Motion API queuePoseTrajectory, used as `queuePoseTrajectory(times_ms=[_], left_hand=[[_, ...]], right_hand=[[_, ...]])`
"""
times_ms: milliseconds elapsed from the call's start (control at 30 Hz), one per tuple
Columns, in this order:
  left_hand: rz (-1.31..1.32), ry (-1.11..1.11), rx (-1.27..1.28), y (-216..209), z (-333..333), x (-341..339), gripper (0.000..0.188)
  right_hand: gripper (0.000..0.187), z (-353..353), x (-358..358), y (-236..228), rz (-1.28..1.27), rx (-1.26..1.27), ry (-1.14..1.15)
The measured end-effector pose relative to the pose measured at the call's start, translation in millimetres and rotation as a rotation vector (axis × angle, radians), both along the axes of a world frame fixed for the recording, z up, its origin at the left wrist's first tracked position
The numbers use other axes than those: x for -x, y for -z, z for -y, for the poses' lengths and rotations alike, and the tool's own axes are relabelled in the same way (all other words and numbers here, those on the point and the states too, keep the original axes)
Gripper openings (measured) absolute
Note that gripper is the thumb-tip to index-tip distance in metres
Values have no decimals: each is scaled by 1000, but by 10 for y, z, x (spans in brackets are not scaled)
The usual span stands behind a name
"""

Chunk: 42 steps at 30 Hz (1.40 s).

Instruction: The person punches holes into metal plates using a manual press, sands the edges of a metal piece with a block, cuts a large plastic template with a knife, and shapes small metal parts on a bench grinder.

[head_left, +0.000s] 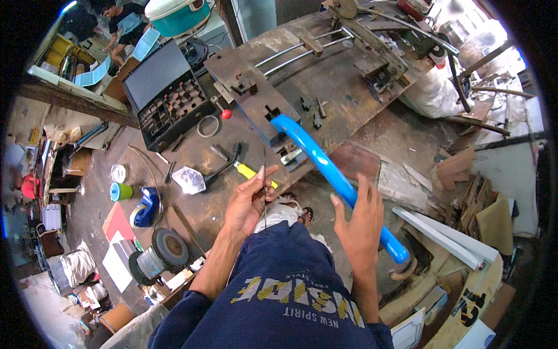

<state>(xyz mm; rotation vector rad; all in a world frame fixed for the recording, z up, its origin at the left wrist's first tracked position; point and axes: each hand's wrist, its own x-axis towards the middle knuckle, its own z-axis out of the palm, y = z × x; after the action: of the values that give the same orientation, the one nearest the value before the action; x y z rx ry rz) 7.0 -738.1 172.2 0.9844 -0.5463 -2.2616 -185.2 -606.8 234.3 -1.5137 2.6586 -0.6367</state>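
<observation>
My left hand [249, 203] is closed in a pinch around a thin metal rod [265, 216], which stands roughly upright between the fingers in front of my shirt. Just past that hand lies a tool with a yellow handle [247, 171]. My right hand [361, 224] is raised over a long blue lever [325, 166], fingers and thumb apart; whether it touches the lever, I cannot tell. The lever slants from a dark metal bench press [256, 110] toward my right side. A red ball knob [226, 114] sticks out at the press's left.
Left of the press stands an open black case [174, 99] of small metal pieces. A metal ring [207, 126], a blue tape dispenser [145, 208], a green cup [121, 192] and a bench grinder [163, 253] sit on the bench. Wood scraps [474, 200] lean at right. Another person [123, 26] sits far left.
</observation>
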Motion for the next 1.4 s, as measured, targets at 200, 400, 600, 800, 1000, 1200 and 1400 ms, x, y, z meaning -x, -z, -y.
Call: queuePoseTrajectory(times_ms=[200,400,600,800,1000,1200,1400], left_hand=[[352,-58,330,-101,823,210,36],[1032,-137,1415,-16,2333,53,32],[1161,80,1548,527,2941,31,43],[1172,134,1572,550,3042,66,47],[1169,207,1640,589,3056,103,56],[1175,253,1595,689,3057,134,63],[1168,240,1557,692,3050,139,60]], right_hand=[[48,141,99,141,73,-545,132],[45,227,101,84,68,-558,149],[53,391,325,-5,456,-678,219],[68,919,535,43,768,-908,265],[74,1058,391,-213,574,-917,378],[76,1262,375,-386,587,-1008,391],[75,1239,381,-332,610,-925,366]])
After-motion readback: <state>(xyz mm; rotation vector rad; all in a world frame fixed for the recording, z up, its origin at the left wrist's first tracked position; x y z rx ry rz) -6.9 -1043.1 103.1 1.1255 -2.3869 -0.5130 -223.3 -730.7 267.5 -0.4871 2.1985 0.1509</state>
